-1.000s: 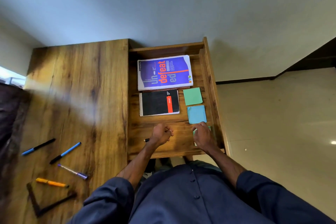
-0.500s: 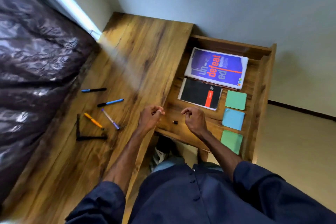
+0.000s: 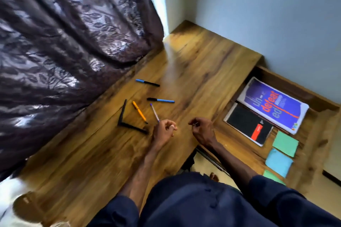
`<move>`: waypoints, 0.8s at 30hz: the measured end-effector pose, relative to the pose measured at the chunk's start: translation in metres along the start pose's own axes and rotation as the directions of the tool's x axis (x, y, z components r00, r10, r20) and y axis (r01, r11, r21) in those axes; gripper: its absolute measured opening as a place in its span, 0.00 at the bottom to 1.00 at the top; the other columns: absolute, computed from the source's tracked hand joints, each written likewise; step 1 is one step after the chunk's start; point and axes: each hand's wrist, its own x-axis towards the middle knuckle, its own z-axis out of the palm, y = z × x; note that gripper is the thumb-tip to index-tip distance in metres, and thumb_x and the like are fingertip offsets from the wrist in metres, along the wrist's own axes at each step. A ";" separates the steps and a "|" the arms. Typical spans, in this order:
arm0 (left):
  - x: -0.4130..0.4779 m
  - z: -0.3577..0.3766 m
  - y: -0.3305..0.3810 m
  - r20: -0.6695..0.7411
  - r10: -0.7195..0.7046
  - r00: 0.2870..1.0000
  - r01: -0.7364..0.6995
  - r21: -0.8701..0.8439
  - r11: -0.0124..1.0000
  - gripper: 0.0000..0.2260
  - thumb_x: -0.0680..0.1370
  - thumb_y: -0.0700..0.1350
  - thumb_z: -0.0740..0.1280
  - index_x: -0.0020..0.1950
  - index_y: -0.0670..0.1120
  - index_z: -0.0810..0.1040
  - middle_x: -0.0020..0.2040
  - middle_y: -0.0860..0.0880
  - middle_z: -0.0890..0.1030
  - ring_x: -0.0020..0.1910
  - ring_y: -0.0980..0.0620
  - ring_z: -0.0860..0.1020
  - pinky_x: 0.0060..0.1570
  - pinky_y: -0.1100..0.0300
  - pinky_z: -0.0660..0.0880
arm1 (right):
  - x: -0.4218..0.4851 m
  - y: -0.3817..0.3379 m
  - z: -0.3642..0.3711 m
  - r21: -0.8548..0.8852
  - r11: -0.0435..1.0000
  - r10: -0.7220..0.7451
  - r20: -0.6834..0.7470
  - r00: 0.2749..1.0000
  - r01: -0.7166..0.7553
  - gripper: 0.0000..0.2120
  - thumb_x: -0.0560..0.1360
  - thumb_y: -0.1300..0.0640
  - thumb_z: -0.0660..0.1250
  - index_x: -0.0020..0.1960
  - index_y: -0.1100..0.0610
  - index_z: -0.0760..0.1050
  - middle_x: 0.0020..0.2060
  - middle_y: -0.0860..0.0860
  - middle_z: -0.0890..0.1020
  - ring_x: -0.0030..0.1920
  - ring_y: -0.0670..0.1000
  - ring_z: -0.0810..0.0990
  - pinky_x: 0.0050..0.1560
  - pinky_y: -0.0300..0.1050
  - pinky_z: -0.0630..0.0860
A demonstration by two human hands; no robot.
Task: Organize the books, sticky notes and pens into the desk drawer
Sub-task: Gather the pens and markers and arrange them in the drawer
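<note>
Both hands are now withdrawn from the drawer point(image 3: 311, 145) to the desk top point(image 3: 193, 72) at the left. The left hand point(image 3: 163, 131) is brought against the near end of the purple pen point(image 3: 154, 112); whether it is gripped cannot be told. The right hand point(image 3: 203, 131) is held apart, loosely curled, empty. The purple book point(image 3: 273, 105), black notebook point(image 3: 247, 125) and sticky notes point(image 3: 285, 143) are already stowed in the drawer; four pens are judged outstanding.

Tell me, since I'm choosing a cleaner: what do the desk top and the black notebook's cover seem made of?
Desk top: wood or wood-look laminate, can't tell which; bold brown grain, soft sheen. Black notebook: cover looks like matte card or plastic, no glare; wire spiral along one edge.
</note>
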 end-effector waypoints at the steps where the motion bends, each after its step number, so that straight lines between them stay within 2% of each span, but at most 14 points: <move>1: 0.003 -0.010 -0.010 -0.031 -0.021 0.999 0.021 -0.013 1.000 0.06 0.77 0.36 0.65 0.45 0.44 0.82 0.40 0.48 0.86 0.29 0.58 0.80 0.32 0.59 0.79 | 0.006 -0.010 0.011 -0.015 1.000 -0.005 0.022 1.000 0.006 0.13 0.69 0.68 0.65 0.45 0.57 0.85 0.42 0.50 0.87 0.41 0.47 0.84 0.46 0.47 0.82; 3: 0.007 -0.028 -0.029 -0.085 -0.077 0.993 0.074 -0.037 0.997 0.05 0.74 0.42 0.66 0.42 0.49 0.81 0.40 0.50 0.87 0.36 0.50 0.84 0.41 0.51 0.82 | 0.016 -0.026 0.032 -0.035 0.999 0.001 0.072 0.997 0.002 0.13 0.68 0.68 0.64 0.45 0.58 0.84 0.42 0.51 0.87 0.40 0.49 0.83 0.45 0.47 0.81; 5: 0.006 -0.043 -0.043 -0.127 -0.147 0.981 0.141 -0.054 0.989 0.04 0.75 0.44 0.68 0.40 0.51 0.80 0.40 0.51 0.87 0.40 0.45 0.85 0.44 0.51 0.82 | 0.023 -0.039 0.050 -0.056 0.998 -0.018 0.124 0.992 0.025 0.12 0.68 0.67 0.64 0.45 0.57 0.84 0.41 0.51 0.86 0.39 0.51 0.83 0.44 0.49 0.81; 9: 0.002 -0.068 -0.065 -0.257 -0.228 0.939 0.211 -0.091 0.973 0.04 0.71 0.51 0.69 0.36 0.54 0.79 0.37 0.55 0.86 0.37 0.49 0.84 0.42 0.51 0.82 | 0.036 -0.065 0.073 -0.104 0.993 -0.033 0.249 0.968 0.061 0.10 0.69 0.64 0.66 0.44 0.53 0.83 0.39 0.49 0.86 0.39 0.48 0.82 0.43 0.48 0.80; 11: 0.000 -0.077 -0.072 -0.331 -0.267 0.905 0.246 -0.105 0.964 0.06 0.72 0.49 0.71 0.36 0.53 0.78 0.38 0.53 0.85 0.39 0.49 0.84 0.43 0.53 0.81 | 0.043 -0.072 0.081 -0.130 0.987 -0.054 0.283 0.958 0.094 0.09 0.69 0.62 0.67 0.45 0.53 0.83 0.39 0.48 0.86 0.39 0.48 0.82 0.42 0.46 0.79; 14: -0.002 -0.086 -0.071 -0.414 -0.329 0.849 0.282 -0.173 0.944 0.04 0.75 0.45 0.72 0.42 0.48 0.79 0.42 0.47 0.84 0.42 0.46 0.82 0.42 0.54 0.78 | 0.055 -0.079 0.089 -0.147 0.980 -0.076 0.334 0.939 0.132 0.08 0.71 0.61 0.68 0.47 0.52 0.82 0.39 0.45 0.85 0.38 0.44 0.81 0.39 0.40 0.76; 16: 0.003 -0.093 -0.070 -0.434 -0.376 0.819 0.302 -0.230 0.925 0.07 0.77 0.44 0.72 0.46 0.43 0.76 0.45 0.44 0.82 0.43 0.46 0.79 0.41 0.56 0.72 | 0.063 -0.088 0.097 -0.159 0.978 -0.070 0.367 0.928 0.137 0.09 0.72 0.62 0.68 0.48 0.52 0.82 0.40 0.45 0.84 0.38 0.43 0.81 0.38 0.35 0.73; 18: 0.014 -0.101 -0.071 -0.442 -0.428 0.788 0.363 -0.227 0.903 0.11 0.78 0.48 0.71 0.46 0.41 0.75 0.44 0.44 0.79 0.44 0.45 0.79 0.41 0.56 0.70 | 0.072 -0.094 0.105 -0.157 0.974 -0.089 0.386 0.918 0.161 0.08 0.73 0.62 0.68 0.49 0.52 0.82 0.42 0.46 0.85 0.41 0.44 0.82 0.41 0.37 0.76; 21: 0.028 -0.112 -0.069 -0.445 -0.452 0.773 0.459 -0.100 0.883 0.22 0.77 0.56 0.71 0.54 0.36 0.79 0.50 0.41 0.83 0.50 0.41 0.82 0.45 0.52 0.76 | 0.084 -0.101 0.114 -0.124 0.976 -0.113 0.411 0.904 0.178 0.08 0.73 0.62 0.68 0.48 0.53 0.83 0.44 0.47 0.86 0.43 0.46 0.83 0.44 0.42 0.79; 24: 0.034 -0.117 -0.060 -0.451 -0.476 0.755 0.538 0.012 0.843 0.23 0.76 0.55 0.71 0.61 0.38 0.79 0.58 0.41 0.81 0.59 0.40 0.80 0.55 0.52 0.75 | 0.095 -0.110 0.123 -0.134 0.976 -0.102 0.418 0.903 0.172 0.07 0.73 0.62 0.68 0.47 0.53 0.82 0.42 0.46 0.85 0.41 0.46 0.82 0.39 0.39 0.77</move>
